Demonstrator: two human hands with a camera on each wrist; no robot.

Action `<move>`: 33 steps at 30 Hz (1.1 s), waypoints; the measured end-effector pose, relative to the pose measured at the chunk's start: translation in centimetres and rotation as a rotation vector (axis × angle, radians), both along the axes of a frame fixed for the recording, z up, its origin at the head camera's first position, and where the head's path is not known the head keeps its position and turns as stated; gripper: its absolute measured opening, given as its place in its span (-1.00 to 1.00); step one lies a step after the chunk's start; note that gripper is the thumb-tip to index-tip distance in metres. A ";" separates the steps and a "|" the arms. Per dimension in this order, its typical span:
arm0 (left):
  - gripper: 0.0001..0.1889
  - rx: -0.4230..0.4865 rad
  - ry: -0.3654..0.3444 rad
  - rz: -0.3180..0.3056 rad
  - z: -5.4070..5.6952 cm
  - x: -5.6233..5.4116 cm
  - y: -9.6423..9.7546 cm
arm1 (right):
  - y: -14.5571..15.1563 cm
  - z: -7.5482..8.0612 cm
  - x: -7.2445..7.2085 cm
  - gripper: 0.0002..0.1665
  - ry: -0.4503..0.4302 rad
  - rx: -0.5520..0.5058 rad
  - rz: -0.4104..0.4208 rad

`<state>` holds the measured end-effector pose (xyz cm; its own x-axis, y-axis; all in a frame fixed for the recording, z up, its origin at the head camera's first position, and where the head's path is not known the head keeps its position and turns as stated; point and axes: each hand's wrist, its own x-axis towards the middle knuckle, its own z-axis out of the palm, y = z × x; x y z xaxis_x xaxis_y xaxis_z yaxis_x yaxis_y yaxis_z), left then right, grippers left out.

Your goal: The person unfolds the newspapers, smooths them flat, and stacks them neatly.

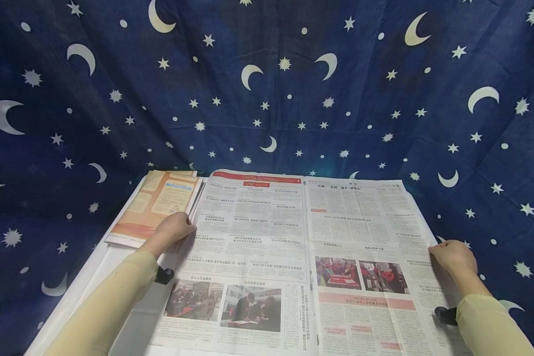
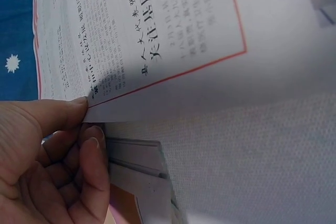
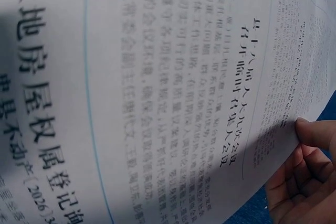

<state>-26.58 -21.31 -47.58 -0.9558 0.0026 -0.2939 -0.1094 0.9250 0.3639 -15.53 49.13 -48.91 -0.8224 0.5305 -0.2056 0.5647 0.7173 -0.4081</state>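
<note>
An unfolded newspaper [image 1: 306,237] spreads across the white table, with a red banner at the top of its left page and several photos lower down. My left hand [image 1: 172,231] pinches its left edge between thumb and curled fingers; the left wrist view shows the thumb [image 2: 63,113] on top of the sheet. At the opposite edge my right hand [image 1: 456,258] pinches the paper, and in the right wrist view the thumb [image 3: 317,132] lies over the sheet's border. The sheet looks slightly lifted and bowed at both edges.
A stack of folded papers with an orange top sheet [image 1: 157,202] lies at the table's back left, beside my left hand. The white tabletop [image 1: 86,282] shows along the left. A dark blue cloth [image 1: 267,89] with moons and stars hangs behind and at both sides.
</note>
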 end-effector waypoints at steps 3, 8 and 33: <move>-0.74 -0.006 -0.001 -0.006 0.1 0.1 0.0 | 0.0 0.1 0.0 -0.60 -0.001 0.004 0.005; -0.72 -0.006 -0.010 -0.004 0.2 0.2 0.0 | 0.1 0.1 -0.1 -0.59 -0.001 0.015 0.009; -0.77 -0.055 0.096 -0.041 -0.5 0.4 0.6 | 0.0 0.1 0.0 -0.66 0.009 0.095 0.064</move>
<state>-26.20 -20.72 -48.09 -0.9790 0.0292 -0.2016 -0.0377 0.9467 0.3199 -15.50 49.09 -48.79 -0.8567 0.4939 -0.1491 0.5133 0.7873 -0.3416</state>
